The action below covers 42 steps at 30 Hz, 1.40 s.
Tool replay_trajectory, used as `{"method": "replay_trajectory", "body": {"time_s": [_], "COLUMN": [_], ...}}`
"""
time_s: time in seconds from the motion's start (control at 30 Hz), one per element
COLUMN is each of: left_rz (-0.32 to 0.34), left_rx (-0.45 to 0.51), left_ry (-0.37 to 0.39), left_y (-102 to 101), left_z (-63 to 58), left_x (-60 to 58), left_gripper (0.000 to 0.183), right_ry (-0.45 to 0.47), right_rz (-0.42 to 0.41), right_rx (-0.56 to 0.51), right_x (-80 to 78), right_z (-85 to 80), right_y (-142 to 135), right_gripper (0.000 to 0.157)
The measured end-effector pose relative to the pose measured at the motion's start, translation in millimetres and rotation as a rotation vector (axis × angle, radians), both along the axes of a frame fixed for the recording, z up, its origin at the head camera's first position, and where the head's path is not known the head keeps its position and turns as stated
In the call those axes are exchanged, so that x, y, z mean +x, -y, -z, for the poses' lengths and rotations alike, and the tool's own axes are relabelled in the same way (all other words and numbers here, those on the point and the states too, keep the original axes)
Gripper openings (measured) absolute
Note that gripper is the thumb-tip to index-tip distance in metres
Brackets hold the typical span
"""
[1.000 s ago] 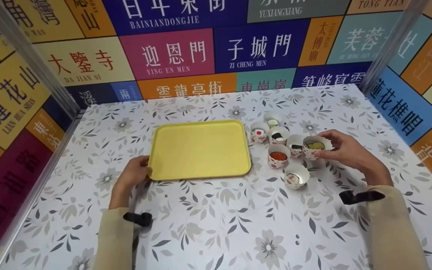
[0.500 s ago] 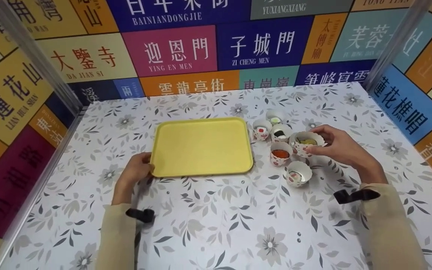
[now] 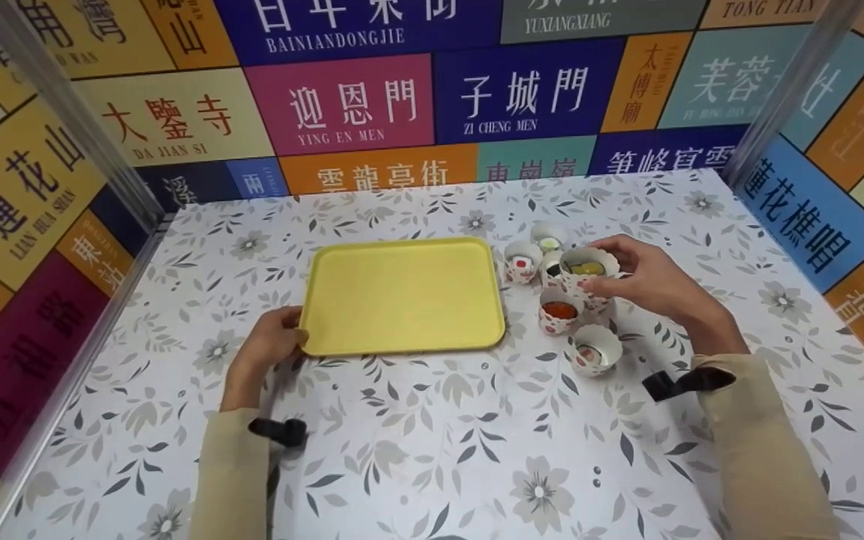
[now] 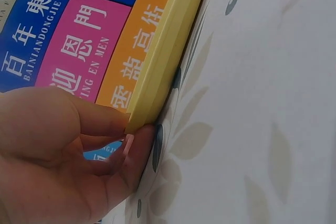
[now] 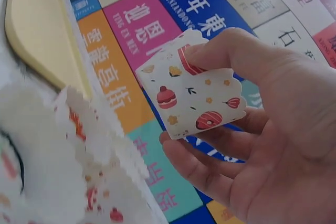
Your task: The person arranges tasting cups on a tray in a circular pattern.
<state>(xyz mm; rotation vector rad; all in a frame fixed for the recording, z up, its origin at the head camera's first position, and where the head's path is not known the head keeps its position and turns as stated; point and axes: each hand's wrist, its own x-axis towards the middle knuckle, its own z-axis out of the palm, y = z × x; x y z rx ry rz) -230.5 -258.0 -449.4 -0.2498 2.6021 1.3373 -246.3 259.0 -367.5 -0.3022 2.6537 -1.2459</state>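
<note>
My right hand (image 3: pixel 657 289) grips a patterned paper baking cup (image 3: pixel 574 285) with a yellow-green piece inside. In the right wrist view, the thumb presses the side of this cup (image 5: pixel 184 93), fingers on its far side, and it is raised. It overlaps other cups in the head view, partly hiding a cup with a dark-topped piece (image 3: pixel 553 273). My left hand (image 3: pixel 271 341) pinches the near left corner of a yellow tray (image 3: pixel 402 300). In the left wrist view, the thumb lies on the tray rim (image 4: pixel 165 59) with fingers beneath.
Around the held cup stand a cup with orange-red filling (image 3: pixel 558 315), a tilted cup (image 3: pixel 593 351), a cup with a red-topped white piece (image 3: pixel 522 266) and a cup with a pale green piece (image 3: pixel 549 238). Printed panels (image 3: pixel 342 101) wall in the flowered table (image 3: pixel 417 465).
My right hand has carried the paper baking cup left and away from me, from beside the group to above it. The left hand keeps its hold on the tray corner.
</note>
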Motion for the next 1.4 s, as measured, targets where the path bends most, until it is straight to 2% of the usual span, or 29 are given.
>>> {"method": "replay_trajectory", "body": {"time_s": [0.17,0.4,0.63,0.9,1.17,1.4], "left_rz": [0.007,0.005,-0.003,-0.002,-0.009,-0.017], "left_rx": [-0.026,-0.009,-0.014,-0.011,-0.003,0.007], "left_ry": [0.001,-0.012,0.019,0.0,0.001,0.013], "left_y": [0,0,2,0,-3,-1], "left_z": [-0.9,2.0,1.5,2.4,1.2,2.4], "left_x": [-0.3,-1.0,-1.8,-2.6,-4.8,-2.3], "left_gripper": [0.057,0.057,0.057,0.056,0.059,0.058], "right_ry": [0.021,0.024,0.038,0.058,0.072,0.078], "right_rz": [-0.023,-0.044,-0.036,-0.016,0.016,0.036], "right_rx": [-0.013,-0.013,-0.027,-0.053,0.007,-0.004], "right_x": [-2.2,-8.4,-19.0,-34.8,-54.5,-65.2], "right_z": [-9.3,-17.6,-18.2,-20.4,-19.7,-18.1], "right_y": [16,39,61,83,103,130], "right_gripper": [0.069,0.072,0.071,0.069,0.071,0.068]}}
